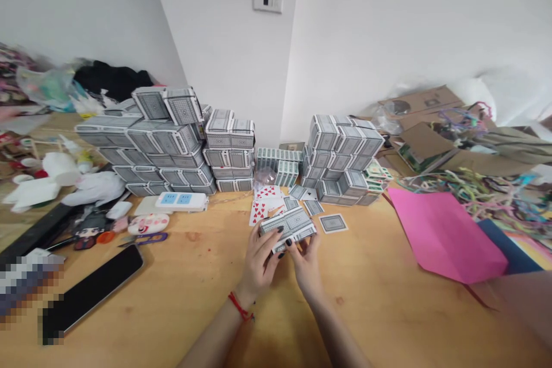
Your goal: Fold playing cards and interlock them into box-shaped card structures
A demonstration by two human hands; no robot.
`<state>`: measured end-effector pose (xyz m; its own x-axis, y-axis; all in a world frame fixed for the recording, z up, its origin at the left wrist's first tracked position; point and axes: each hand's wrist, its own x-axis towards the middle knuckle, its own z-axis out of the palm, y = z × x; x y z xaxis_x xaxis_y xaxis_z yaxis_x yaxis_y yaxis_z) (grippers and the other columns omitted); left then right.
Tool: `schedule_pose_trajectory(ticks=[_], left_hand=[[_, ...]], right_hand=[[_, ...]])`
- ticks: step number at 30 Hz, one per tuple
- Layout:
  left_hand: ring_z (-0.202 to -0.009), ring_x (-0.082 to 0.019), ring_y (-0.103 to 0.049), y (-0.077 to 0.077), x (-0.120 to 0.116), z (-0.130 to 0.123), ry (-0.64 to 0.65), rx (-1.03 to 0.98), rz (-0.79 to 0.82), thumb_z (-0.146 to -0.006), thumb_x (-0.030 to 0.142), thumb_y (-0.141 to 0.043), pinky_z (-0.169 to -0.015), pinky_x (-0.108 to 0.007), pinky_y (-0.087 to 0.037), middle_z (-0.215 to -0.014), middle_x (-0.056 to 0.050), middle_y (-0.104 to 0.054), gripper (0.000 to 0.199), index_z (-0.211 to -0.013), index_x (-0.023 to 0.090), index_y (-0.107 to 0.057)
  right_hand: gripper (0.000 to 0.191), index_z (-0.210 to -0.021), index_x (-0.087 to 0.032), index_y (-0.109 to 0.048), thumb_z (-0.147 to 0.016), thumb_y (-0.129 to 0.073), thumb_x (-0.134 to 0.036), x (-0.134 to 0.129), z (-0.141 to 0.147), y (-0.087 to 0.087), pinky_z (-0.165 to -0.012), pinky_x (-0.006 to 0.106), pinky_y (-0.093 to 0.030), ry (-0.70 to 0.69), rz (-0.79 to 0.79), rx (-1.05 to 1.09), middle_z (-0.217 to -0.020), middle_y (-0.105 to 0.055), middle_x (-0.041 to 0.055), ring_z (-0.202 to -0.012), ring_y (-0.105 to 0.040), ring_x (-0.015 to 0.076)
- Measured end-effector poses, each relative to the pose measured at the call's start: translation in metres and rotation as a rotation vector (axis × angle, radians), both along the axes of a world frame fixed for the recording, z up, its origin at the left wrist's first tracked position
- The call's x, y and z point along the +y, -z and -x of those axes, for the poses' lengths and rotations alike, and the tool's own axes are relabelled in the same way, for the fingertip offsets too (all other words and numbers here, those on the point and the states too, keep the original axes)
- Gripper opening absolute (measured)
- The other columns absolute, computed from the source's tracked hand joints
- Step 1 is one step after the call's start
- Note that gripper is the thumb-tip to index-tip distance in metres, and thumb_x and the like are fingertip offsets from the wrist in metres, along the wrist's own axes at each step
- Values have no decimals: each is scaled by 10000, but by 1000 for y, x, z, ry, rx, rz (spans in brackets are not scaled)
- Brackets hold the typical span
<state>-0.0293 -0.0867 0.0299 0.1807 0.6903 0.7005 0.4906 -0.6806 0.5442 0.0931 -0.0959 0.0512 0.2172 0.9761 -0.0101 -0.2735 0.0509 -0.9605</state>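
Observation:
A block of grey-backed playing cards (290, 223) is gripped between both hands above the front middle of the table. My left hand (262, 256) wraps its left end, fingers over the top. My right hand (305, 253) closes on the right end, thumb at the near side. Just beyond lie loose cards: face-up hearts (260, 208), a face-down card (333, 223) to the right, and several more partly hidden behind the block. Stacked card blocks rise behind on the left (172, 144) and right (340, 149), with green-edged card packs (287, 169) between.
To the left lie a black phone (95, 290), a white power strip (181, 201), a purple box cutter (150, 238) and a cartoon figure (89, 230). On the right are a pink sheet (444, 236), tangled colored cords (478, 190) and open cardboard boxes (431, 149).

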Motion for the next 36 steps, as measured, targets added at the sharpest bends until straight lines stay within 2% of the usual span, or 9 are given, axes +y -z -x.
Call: schedule_pose_trajectory(ticks=[3,7,13,19,22,27,31,34,36], left_hand=[[-1080,-210,-490,2,-1,-2,-6,-5,-23,-810,172,-423,-986,-498,-283,-1115,-80,-577,332,-1132,215,-491],[-1046,-200,-518,-1,-2,-3,-12,-31,-28,-806,149,-423,-990,-505,-277,-1064,-67,-603,279,-1051,214,-540],[-1071,-204,-492,-4,0,-1,44,-22,-55,-793,130,-432,-986,-515,-268,-1059,-62,-601,252,-997,216,-554],[-1048,-198,-497,-3,4,3,89,-69,28,-822,163,-389,-988,-506,-245,-1048,-68,-595,207,-949,206,-547],[-1031,-190,-500,-3,7,3,82,-121,56,-836,182,-363,-994,-497,-237,-1035,-68,-591,197,-927,203,-538],[-1058,-194,-472,-3,8,1,87,-161,88,-851,216,-338,-1002,-494,-220,-1056,-70,-566,205,-896,208,-538],[-1162,-234,-372,-1,10,3,75,-188,133,-847,314,-358,-986,-482,-247,-1215,-94,-440,239,-979,216,-531],[-1218,-281,-284,-1,14,8,91,-234,216,-793,444,-427,-973,-484,-262,-1319,-131,-302,461,-1193,219,-387],[-1213,-289,-287,-1,18,11,129,-225,294,-773,494,-430,-969,-479,-268,-1304,-140,-310,564,-1253,224,-309]], right_hand=[[476,-1105,-254,-317,-727,-590,-348,2,-2,-1,-821,331,-442,19,-2,-27,-1178,-460,75,-968,-529,161],[443,-1035,-251,-344,-702,-616,-358,5,-6,3,-790,335,-450,56,-13,-67,-1149,-471,64,-946,-530,166],[358,-1008,-246,-399,-738,-563,-415,16,-33,19,-854,392,-408,-15,-75,-127,-1094,-515,59,-1012,-501,193],[418,-1111,-279,-494,-738,-544,-459,34,-67,4,-976,382,-296,-356,-242,-288,-1314,-372,54,-1231,-300,218],[264,-927,-271,-620,-722,-577,-431,39,-72,-1,-987,384,-276,-429,-265,-333,-1308,-382,37,-1234,-295,231],[134,-690,-251,-637,-706,-612,-381,42,-71,8,-971,412,-281,-346,-262,-277,-1190,-493,40,-1176,-374,237],[128,-686,-242,-618,-710,-609,-367,41,-72,12,-961,418,-290,-337,-257,-301,-1152,-500,52,-1155,-388,238],[167,-751,-243,-599,-674,-639,-385,39,-74,10,-893,386,-376,-340,-252,-338,-1151,-462,68,-1127,-403,241],[257,-834,-248,-582,-642,-663,-399,38,-74,6,-833,353,-425,-344,-254,-400,-1135,-435,81,-1098,-416,238]])
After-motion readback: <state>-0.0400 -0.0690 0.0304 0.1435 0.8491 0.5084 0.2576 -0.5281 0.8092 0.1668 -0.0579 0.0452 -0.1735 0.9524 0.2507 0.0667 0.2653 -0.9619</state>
